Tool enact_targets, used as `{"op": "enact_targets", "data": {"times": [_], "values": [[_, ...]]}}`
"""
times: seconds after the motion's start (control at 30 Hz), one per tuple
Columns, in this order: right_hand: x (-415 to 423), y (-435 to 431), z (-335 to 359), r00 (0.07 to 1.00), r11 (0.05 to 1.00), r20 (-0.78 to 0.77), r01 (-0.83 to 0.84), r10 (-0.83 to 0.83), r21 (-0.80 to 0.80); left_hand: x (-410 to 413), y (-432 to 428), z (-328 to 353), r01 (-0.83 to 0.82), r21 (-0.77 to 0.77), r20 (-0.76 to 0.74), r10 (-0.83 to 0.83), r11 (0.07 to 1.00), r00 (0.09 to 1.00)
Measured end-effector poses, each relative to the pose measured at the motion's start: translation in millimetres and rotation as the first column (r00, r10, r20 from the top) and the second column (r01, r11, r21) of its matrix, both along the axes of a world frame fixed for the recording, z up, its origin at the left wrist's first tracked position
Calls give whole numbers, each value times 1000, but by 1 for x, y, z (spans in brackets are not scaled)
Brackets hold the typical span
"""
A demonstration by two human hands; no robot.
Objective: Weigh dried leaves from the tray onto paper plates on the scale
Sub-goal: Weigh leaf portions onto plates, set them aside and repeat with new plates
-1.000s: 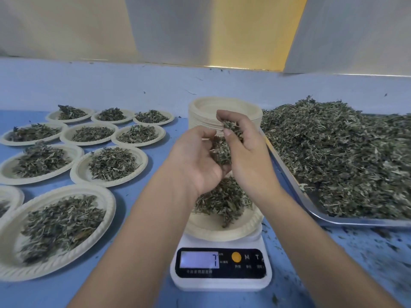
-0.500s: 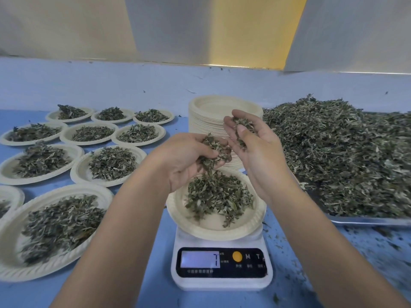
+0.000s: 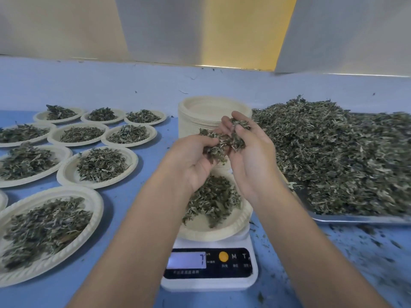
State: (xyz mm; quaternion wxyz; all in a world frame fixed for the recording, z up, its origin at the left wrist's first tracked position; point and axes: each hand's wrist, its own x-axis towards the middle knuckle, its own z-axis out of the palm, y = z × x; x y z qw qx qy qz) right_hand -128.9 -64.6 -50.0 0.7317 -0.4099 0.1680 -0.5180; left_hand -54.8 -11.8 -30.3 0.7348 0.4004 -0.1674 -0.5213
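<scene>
**A clump of dried leaves (image 3: pixel 224 141) above the scale (image 3: pixel 209 284)**

I see a paper plate (image 3: pixel 222 233) sitting on the white scale, low in the middle of the frame. It has a small heap of leaves in it. The scale's screen (image 3: pixel 186 260) faces me and shows 7. My arms cover the left part of the plate.

Above the plate, my left hand (image 3: pixel 191 163) and my right hand (image 3: pixel 253 161) are close together. The left fingers are curled round the clump. The right hand is cupped under it, with the thumb pressed on top. The clump lies across both hands. Its long way runs from the left hand up toward the upper right.

On the right of the frame is a metal tray (image 3: pixel 355 219) holding a big pile of dried leaves (image 3: pixel 333 156). Its near edge runs left to right, and its right end goes out of the frame. Behind my hands stands a stack of empty plates (image 3: pixel 209 107), just beside the tray. My hands hide its lower front.

On the left are 9 filled plates (image 3: pixel 65 175), each with its own heap of leaves, and the rim of 1 more at the left edge. They lie flat on the blue table (image 3: pixel 124 274). Loose bits (image 3: pixel 367 245) of leaf are spread on the table at the lower right, in front of the tray.
</scene>
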Motion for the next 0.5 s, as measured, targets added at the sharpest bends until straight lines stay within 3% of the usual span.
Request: {"op": "enact_targets", "data": {"times": [0.17,0.27,0.4,0.5], "values": [[-27,-21,12,967,944,157,149,-202,296,-54,-43,6,-15,-37,-134,10,999,991],[-54,-38,8,962,904,84,213,-261,370,-80,-73,-1,21,0,-162,-21,1000,987],[-86,-59,-5,946,863,-90,322,-312,390,-104,-97,-18,41,152,-63,-32,987,998],[-104,-67,-13,936,845,-161,353,-314,402,-114,-100,-26,104,162,-114,-86,981,990]]}}
